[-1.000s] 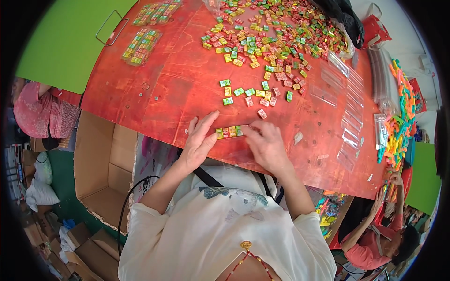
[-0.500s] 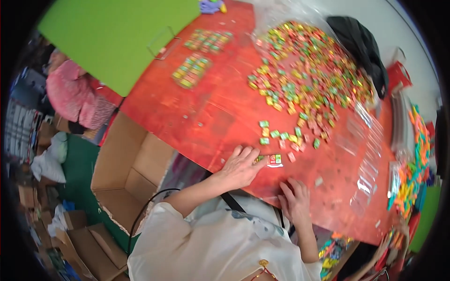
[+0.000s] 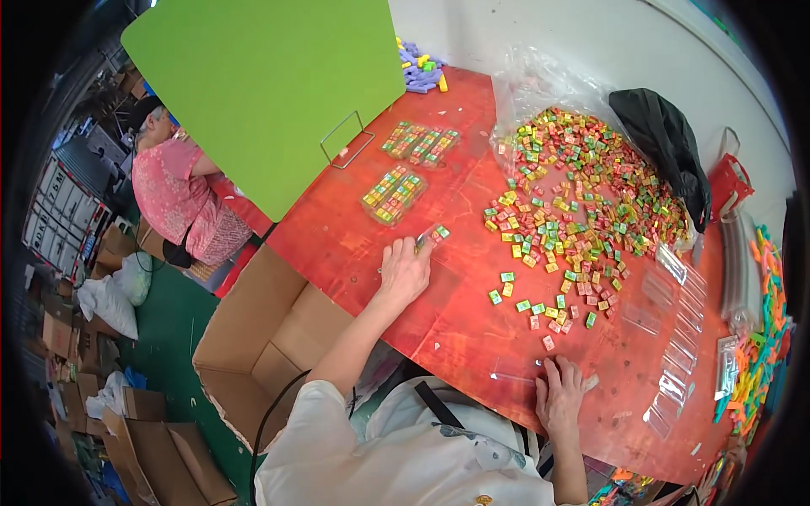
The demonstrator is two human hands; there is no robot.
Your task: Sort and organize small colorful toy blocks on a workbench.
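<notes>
My left hand (image 3: pixel 405 268) reaches over the left part of the red table, fingers closed on a small clear strip pack (image 3: pixel 436 235) of red and green block-shaped pieces. Just beyond it lie two groups of similar filled packs, a nearer one (image 3: pixel 393 195) and a farther one (image 3: pixel 420 144). My right hand (image 3: pixel 560 396) rests at the table's near edge, its fingers bent and apart. Beside its fingertips shows a faint clear plastic strip (image 3: pixel 510 377); whether they touch it is hard to see. Loose small coloured pieces (image 3: pixel 548 308) lie beyond the right hand.
A large heap of pieces (image 3: pixel 616 181) spills from a clear bag at the back right, beside a black bag (image 3: pixel 662 148). Empty clear trays (image 3: pixel 675 375) lie at right. A green board (image 3: pixel 261 93) stands far left. An open cardboard box (image 3: pixel 283 329) sits below the table's left edge.
My left hand has carried the strip pack away from me and leftward, towards the filled packs. My right hand stays near the table edge. The whole view has shifted.
</notes>
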